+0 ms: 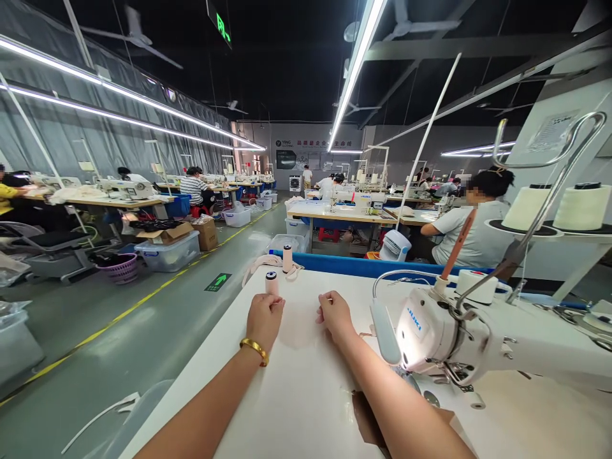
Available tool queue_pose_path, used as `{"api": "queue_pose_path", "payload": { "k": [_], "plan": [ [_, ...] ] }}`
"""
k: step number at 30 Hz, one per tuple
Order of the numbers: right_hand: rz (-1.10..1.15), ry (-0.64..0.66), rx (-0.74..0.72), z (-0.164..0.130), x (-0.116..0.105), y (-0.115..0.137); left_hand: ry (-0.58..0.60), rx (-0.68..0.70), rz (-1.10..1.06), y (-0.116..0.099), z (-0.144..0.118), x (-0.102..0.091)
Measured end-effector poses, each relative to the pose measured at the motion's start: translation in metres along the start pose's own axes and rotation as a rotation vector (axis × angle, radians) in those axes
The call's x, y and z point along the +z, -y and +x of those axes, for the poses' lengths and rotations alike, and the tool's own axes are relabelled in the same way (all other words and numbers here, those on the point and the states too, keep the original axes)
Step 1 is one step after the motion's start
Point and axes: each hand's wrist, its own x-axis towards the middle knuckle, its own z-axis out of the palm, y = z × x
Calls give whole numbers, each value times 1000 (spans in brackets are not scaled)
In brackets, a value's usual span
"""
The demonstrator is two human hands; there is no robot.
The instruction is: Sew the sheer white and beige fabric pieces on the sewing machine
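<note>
- The left hand [264,317] is resting on the white counter [268,408], fingers curled under in a loose fist; a gold bangle [255,349] is sitting on that wrist.
- The right hand [336,314] is lying just beside it, knuckles up and fingers folded in the same way.
- A piece of pale pink fabric [299,325] is lying flat on the counter between the two hands, and each grip appears to be pinching one edge of it, though the fingertips themselves are hidden under the knuckles.
- A small pink thread spool [271,282] is standing upright just beyond the left hand, close to its knuckles but apart from them.
- A second pink spool [287,258] is standing farther back near the far edge of the counter, with a pale strap [261,264] curling around its base.
- A white sewing machine [459,335] is sitting to the right of the right hand, its lamp glowing near the needle end.
- Two large cream thread cones [554,207] are standing on a stand behind the machine.
- A small white fan [394,245] is standing past the blue edge of the counter.
- Another person in a pale shirt [471,229] is sitting at the next station to the right, and more workers are sitting along the rows of counters across the aisle.
</note>
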Motion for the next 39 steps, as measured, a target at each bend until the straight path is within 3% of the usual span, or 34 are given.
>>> {"api": "queue_pose_path", "payload": {
  "k": [10,20,27,31,34,39],
  "plan": [
    [-194,-4,-43,-1,-4,-10,37,111,251,17,3,-3],
    [-488,7,-39,-8,-12,3,67,265,428,17,2,-8],
    [-736,6,-90,-14,-19,5,273,312,502,21,-14,-8],
    [-873,-58,-188,-23,-25,9,334,271,539,23,-15,-5],
    [-925,-102,-339,-30,-25,14,343,258,546,23,-13,-4],
    [-962,34,-537,-32,-13,15,309,263,531,27,-11,-3]
  ]
}}
